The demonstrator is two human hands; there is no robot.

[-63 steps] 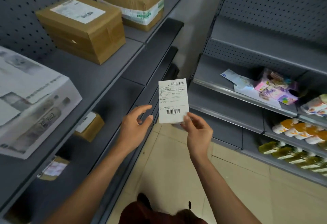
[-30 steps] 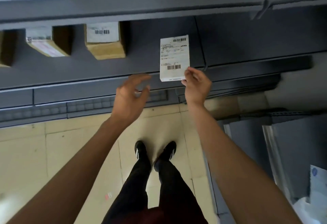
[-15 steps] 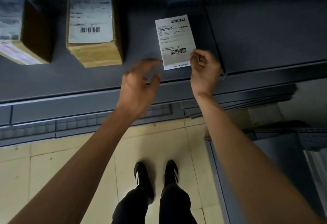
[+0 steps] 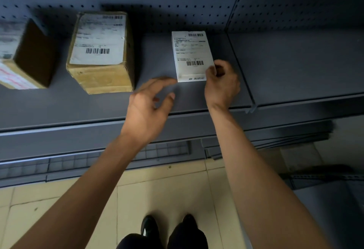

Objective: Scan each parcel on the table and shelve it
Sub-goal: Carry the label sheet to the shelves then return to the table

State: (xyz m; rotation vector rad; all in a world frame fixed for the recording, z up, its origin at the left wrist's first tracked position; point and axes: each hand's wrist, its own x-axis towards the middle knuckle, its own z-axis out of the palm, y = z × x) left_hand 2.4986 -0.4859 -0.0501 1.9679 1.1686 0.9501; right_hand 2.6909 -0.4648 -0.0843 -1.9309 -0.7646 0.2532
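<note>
Right hand (image 4: 221, 83) pinches white parcel (image 4: 192, 55) on shelf (image 4: 295, 67).

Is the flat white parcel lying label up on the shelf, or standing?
Label up: both barcodes on the white parcel face the camera. The right hand pinches its near corner; whether it rests fully on the shelf cannot be told.

White parcel (image 4: 192, 55) (black barcodes), grey shelf (image 4: 295, 61).
</note>
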